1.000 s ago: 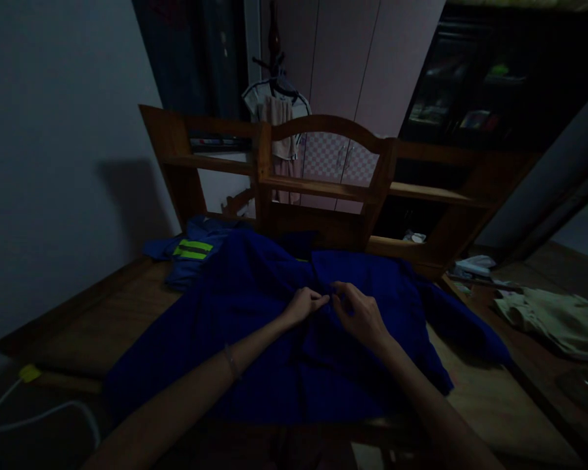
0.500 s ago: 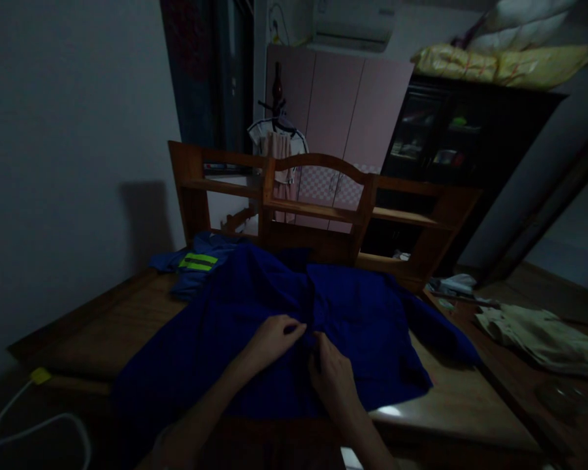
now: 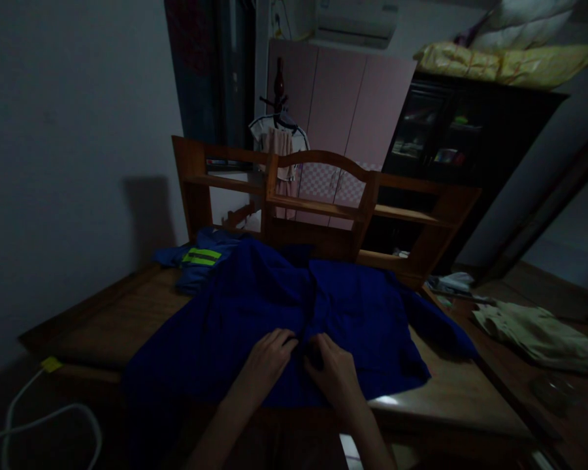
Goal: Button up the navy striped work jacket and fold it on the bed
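A dark blue long-sleeved jacket (image 3: 362, 313) lies spread over the wooden desk, one sleeve reaching toward the right edge. Near the middle of its front, my left hand (image 3: 272, 354) has its fingers bent and pinched on the cloth beside the front opening. Just to the right, my right hand (image 3: 332, 363) curls its thumb and fingers on the opposite side of that opening. The two hands are a small gap apart. Their fingertips are dim, so any button or fastener between them cannot be made out.
A folded blue garment with a yellow-green reflective strip (image 3: 202, 256) lies at the back left. Behind stands the desk's wooden shelf (image 3: 318, 207). Pale folded cloth (image 3: 534, 329) and a glass jar (image 3: 553, 393) rest at right. A white cable (image 3: 53, 410) hangs at left.
My left hand has moved slightly down and left along the jacket front, its fingers more bent. My right hand stays close by, turned a little. The view has shifted slightly.
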{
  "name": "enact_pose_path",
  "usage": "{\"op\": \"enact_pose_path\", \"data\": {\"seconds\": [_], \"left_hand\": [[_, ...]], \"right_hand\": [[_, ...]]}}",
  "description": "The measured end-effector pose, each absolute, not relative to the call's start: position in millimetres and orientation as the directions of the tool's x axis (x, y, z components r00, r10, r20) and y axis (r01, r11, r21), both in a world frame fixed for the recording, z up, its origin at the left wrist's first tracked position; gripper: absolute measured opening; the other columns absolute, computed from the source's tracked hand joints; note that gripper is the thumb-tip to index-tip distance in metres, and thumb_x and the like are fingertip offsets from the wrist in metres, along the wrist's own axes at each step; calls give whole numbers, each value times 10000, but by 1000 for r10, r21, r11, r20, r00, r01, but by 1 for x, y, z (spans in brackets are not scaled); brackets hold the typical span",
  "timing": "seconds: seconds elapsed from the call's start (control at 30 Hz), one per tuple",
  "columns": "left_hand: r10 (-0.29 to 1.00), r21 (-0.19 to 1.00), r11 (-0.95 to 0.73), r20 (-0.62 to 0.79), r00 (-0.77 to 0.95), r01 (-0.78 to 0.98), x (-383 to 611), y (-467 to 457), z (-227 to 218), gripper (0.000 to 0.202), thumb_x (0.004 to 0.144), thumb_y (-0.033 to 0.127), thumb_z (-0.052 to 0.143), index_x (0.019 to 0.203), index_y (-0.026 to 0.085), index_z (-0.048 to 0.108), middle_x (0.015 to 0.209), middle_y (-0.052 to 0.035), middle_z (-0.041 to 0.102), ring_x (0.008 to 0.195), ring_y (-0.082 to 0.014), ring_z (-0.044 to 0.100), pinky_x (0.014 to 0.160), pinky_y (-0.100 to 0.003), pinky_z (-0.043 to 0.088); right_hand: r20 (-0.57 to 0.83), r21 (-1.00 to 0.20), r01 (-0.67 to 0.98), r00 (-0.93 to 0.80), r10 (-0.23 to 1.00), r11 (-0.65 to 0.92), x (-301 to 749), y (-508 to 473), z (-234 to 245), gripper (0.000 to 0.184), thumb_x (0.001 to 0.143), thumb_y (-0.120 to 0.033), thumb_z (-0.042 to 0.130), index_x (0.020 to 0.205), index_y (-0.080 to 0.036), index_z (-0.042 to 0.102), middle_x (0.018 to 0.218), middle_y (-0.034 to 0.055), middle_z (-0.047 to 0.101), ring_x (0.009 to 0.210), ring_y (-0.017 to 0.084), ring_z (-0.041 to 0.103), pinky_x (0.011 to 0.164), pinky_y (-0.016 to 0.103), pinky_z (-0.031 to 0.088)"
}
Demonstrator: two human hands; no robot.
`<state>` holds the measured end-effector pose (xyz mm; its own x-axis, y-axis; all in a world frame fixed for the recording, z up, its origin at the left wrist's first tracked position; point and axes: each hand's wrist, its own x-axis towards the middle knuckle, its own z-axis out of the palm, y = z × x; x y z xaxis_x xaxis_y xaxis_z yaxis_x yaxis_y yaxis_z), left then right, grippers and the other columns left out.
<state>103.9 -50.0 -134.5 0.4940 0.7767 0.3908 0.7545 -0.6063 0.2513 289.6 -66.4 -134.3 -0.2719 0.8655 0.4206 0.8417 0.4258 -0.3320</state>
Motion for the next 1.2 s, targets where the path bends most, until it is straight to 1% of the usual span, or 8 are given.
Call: {"op": "enact_pose_path", "data": {"seconds": [0.17, 0.37, 0.5, 0.6, 0.67, 0.8, 1.03, 1.2], "left_hand": [[780, 208, -585, 409, 473, 784, 112, -52, -131, 268, 860, 91, 457, 1061, 216, 583, 1057, -41, 580, 988, -192, 527, 867, -339, 430], [778, 205, -567, 451, 437, 798, 120, -51, -134, 235, 870, 96, 432, 987, 195, 610, 951, -51, 583, 947, -194, 531, 871, -362, 426], [739, 156, -605, 475, 477, 781, 118, -57, -127, 309, 810, 5, 440, 984, 192, 615, 947, -43, 565, 966, -181, 528, 1018, -414, 350], [701, 122, -659, 457, 548, 742, 113, -69, -116, 370, 765, -28, 455, 1000, 205, 622, 943, -38, 549, 958, -175, 525, 1048, -425, 331], [681, 125, -694, 437, 588, 709, 109, -80, -109, 406, 765, -19, 462, 1055, 221, 615, 931, -34, 540, 937, -171, 523, 1043, -429, 340], [708, 230, -689, 417, 571, 687, 104, -101, -103, 437, 781, 14, 474, 1130, 247, 598, 949, -33, 537, 970, -173, 511, 1056, -437, 321], [855, 496, -502, 410, 318, 709, 119, -120, -114, 297, 847, 131, 472, 1072, 245, 630, 1026, -43, 570, 1004, -198, 504, 945, -427, 371], [911, 581, -387, 361, 200, 716, 141, -109, -127, 210, 886, 205, 465, 930, 233, 669, 912, -30, 612, 885, -182, 546, 851, -373, 398]], "right_hand": [[428, -249, 897, -237, 872, 366, 285, -69, -130, 195, 813, -331, 581, 967, -225, 527, 890, 14, 586, 804, 172, 584, 621, 238, 355], [418, -224, 939, -150, 896, 262, 274, -65, -135, 95, 789, -172, 508, 880, -187, 534, 820, 42, 583, 772, 190, 579, 599, 258, 338], [390, -470, 817, -148, 909, 335, 287, -65, -127, 148, 776, -125, 497, 900, -181, 554, 838, 35, 603, 777, 172, 585, 647, 251, 375], [360, -772, 537, -70, 930, 340, 318, -69, -106, 127, 840, -235, 509, 943, -178, 557, 792, 16, 603, 706, 142, 576, 621, 225, 400], [338, -876, 383, 55, 940, 293, 344, -75, -89, 208, 838, -340, 554, 960, -171, 556, 774, 13, 594, 670, 135, 560, 574, 210, 396], [319, -903, 362, 197, 927, 234, 378, -92, -74, 263, 796, -377, 623, 966, -183, 574, 783, 6, 590, 688, 132, 549, 593, 204, 404], [247, -811, 523, -99, 964, 262, 348, -112, -124, 167, 823, -222, 522, 968, -188, 598, 747, -3, 576, 677, 133, 526, 628, 218, 394], [210, -803, 539, -142, 967, 253, 334, -115, -138, 151, 803, -193, 527, 946, -191, 579, 714, -16, 539, 627, 122, 483, 577, 211, 361]]}}
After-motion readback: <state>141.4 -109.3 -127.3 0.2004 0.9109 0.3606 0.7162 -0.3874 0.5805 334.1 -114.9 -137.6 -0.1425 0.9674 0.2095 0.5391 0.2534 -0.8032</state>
